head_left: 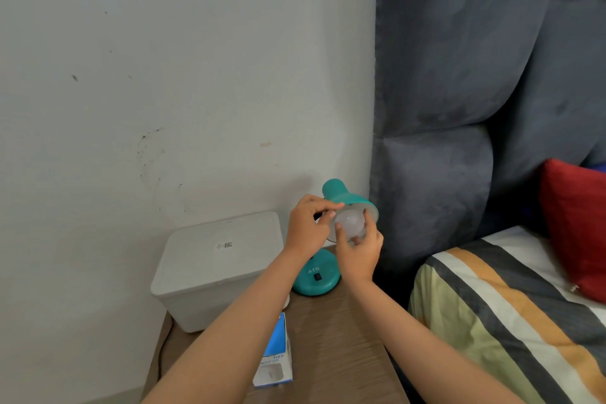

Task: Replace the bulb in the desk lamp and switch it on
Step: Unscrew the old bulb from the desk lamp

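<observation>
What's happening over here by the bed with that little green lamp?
A person is working on the bulb of a small teal desk lamp standing on a wooden bedside table. The right hand grips the round white bulb sitting in the lamp's shade, while the left hand steadies the shade's rim. The bulb is not lit. A blue-and-white bulb box lies on the table, beside a white lidded plastic box.
</observation>
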Tool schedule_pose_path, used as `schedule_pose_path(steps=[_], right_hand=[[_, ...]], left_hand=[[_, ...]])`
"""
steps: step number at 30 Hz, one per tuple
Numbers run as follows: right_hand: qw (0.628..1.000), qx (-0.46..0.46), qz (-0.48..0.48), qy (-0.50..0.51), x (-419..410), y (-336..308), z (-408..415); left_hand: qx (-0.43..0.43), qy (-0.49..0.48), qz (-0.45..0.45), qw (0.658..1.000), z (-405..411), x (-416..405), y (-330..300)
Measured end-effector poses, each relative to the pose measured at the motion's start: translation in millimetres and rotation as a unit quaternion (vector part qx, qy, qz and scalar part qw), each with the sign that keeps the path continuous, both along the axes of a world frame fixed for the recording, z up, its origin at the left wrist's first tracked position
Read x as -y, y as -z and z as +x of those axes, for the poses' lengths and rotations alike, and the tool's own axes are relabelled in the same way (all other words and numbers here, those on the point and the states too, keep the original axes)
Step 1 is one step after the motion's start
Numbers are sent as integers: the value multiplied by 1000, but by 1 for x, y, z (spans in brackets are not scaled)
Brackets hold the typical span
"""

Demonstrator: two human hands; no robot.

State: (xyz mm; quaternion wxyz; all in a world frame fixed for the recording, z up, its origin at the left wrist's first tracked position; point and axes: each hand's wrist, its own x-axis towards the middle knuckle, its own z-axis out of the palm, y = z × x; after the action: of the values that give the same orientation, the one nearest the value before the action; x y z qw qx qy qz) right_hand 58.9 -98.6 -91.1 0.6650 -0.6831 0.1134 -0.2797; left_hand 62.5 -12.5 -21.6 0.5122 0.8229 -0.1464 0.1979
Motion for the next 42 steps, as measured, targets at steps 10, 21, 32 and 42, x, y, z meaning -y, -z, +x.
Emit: schedule_pose_path(steps=[10, 21, 32, 42], right_hand=[[999, 0, -32, 0, 2, -1, -5], [1000, -8, -3, -17, 3, 2, -1], [1000, -12, -2, 0, 5, -3, -3], [999, -6, 29, -19, 2, 2, -3]], left_hand=[[-3, 0, 6, 1000, 1, -1, 1], [11, 0, 11, 1000, 0, 0, 2], [7, 2, 17, 1000, -1, -1, 0], [10, 2, 19, 1000, -1, -2, 0]])
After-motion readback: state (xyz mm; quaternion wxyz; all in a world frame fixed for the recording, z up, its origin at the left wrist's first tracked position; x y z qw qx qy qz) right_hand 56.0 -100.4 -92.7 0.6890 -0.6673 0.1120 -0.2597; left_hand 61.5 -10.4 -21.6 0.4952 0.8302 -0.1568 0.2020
